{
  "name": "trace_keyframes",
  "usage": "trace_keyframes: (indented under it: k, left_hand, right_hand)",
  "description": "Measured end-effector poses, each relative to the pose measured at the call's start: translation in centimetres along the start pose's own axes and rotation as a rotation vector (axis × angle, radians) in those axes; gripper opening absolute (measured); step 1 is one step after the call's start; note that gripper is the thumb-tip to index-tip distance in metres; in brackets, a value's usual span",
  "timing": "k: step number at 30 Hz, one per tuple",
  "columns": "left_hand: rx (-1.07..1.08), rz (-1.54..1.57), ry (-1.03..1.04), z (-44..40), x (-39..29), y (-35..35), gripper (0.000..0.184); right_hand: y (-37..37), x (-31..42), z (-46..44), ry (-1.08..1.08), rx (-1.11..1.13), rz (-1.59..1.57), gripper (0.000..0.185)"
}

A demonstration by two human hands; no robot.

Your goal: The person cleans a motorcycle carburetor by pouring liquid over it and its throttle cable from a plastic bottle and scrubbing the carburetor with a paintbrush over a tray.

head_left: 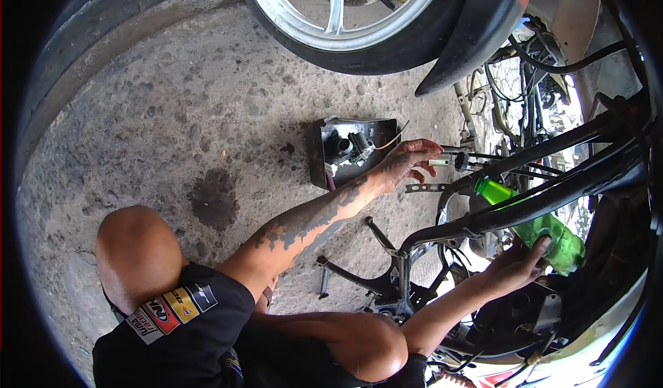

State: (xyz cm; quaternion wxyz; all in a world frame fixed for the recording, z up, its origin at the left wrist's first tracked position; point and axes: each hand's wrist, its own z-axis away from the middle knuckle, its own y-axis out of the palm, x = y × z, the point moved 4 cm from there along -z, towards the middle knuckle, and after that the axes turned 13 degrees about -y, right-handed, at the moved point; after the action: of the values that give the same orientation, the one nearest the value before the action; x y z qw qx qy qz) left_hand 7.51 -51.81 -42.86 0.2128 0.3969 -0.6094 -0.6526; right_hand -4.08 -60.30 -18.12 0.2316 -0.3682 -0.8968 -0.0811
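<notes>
My right hand [521, 260] is wrapped around the lower part of a green plastic bottle [542, 230]. The bottle lies tilted behind a black frame tube, its neck pointing up and left. Stretched out past a metal tray [319, 154], my left hand [412, 161] has its fingers curled by a small pale piece [438, 162] with a dark round part beyond it. Whether these two are joined is unclear. In the tray sits a metal carburetor-like part [356, 146], with a thin tube or wire leaning over the rim.
A motorcycle frame [442, 230] with black tubes and cables fills the right side. At the top are a wheel with a black tyre [373, 55] and a dark fender [476, 36]. A dark wet stain [213, 198] marks the rough concrete floor. My knees are at the bottom.
</notes>
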Motion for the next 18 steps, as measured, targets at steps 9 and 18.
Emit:
trace_keyframes:
  k: [9, 18]
  left_hand:
    - [0.008, -0.045, 0.007, -0.1, 0.3, -0.4, 0.028]
    - [0.077, 0.009, -0.058, -1.0, 1.4, -0.5, 0.042]
  right_hand:
    - [0.3, -0.3, 0.5, 0.044, -0.040, 0.019, 0.065]
    - [0.6, 0.0, -0.1, 0.024, 0.007, 0.028, 0.067]
